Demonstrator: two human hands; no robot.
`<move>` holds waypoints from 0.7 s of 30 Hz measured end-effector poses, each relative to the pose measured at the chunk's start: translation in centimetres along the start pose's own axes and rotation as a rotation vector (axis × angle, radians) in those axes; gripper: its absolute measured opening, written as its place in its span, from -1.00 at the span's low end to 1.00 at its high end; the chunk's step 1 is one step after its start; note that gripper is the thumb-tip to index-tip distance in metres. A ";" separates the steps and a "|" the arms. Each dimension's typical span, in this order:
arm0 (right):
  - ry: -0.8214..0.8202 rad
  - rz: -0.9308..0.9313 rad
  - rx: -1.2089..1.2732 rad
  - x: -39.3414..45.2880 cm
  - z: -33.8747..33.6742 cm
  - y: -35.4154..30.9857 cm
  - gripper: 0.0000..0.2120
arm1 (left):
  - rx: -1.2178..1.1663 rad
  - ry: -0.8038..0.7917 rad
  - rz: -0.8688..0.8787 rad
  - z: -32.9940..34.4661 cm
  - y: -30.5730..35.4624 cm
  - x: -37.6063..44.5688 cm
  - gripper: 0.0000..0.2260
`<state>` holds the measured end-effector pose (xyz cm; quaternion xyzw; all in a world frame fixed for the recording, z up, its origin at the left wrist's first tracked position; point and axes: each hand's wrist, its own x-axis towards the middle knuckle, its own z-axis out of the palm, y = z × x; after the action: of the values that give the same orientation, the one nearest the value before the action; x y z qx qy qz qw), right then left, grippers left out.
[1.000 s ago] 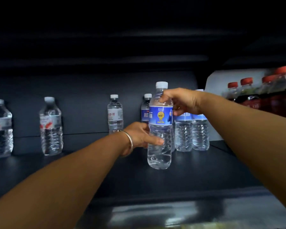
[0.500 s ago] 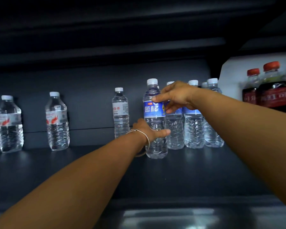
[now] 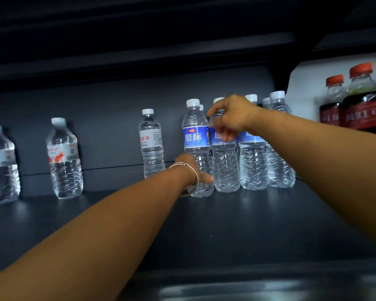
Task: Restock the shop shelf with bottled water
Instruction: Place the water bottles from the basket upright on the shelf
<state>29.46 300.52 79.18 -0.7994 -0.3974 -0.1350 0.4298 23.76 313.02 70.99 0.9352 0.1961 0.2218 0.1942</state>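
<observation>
- I see my left hand low down, at the bottom half of the blue label bottle. My fingers go round the far side of it, so I judge I am holding it, but most of them are hidden.
- This bottle stands straight up on the dark shelf. Its white cap points up. It is at the left end of the blue label row and looks to be touching the next bottle.
- My right hand is higher and to the right. Its fingers curl down at the neck of the next bottle in the row. I cannot tell if they pinch it or just rest there.
- My left hand is the nearer one to the new bottle. The bottle is right at my fingers, a bit to the right of my wrist.
- I think the next move is to let go and pull my arm back toward me. I must go slow, or the tall bottle may tip.
- Well apart to the left stand a white label bottle and two red label bottles. Red cap drinks sit at the far right.
</observation>
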 end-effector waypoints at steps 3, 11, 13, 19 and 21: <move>-0.016 -0.012 -0.058 -0.1 0.3 0.6 -0.70 | 0.037 -0.016 -0.031 0.6 0.4 0.9 -0.23; -0.021 -0.028 -0.148 -0.3 0.3 1.4 -0.60 | 0.263 -0.028 0.063 0.7 0.6 2.0 -0.28; -0.021 -0.031 -0.159 -0.6 0.5 1.5 -0.55 | 0.290 -0.024 0.091 0.7 0.7 1.7 -0.30; 0.003 -0.082 -0.293 -4.2 0.2 1.6 -0.57 | 0.326 -0.109 0.140 -0.2 1.2 0.2 -0.28; 0.003 -0.087 -0.476 -6.3 -0.3 1.3 -0.58 | 0.369 -0.116 0.158 -0.7 1.6 -1.8 -0.38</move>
<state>26.44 296.60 75.11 -0.8603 -0.3878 -0.2441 0.2235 22.35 311.03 71.67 0.9786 0.1478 0.1423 0.0127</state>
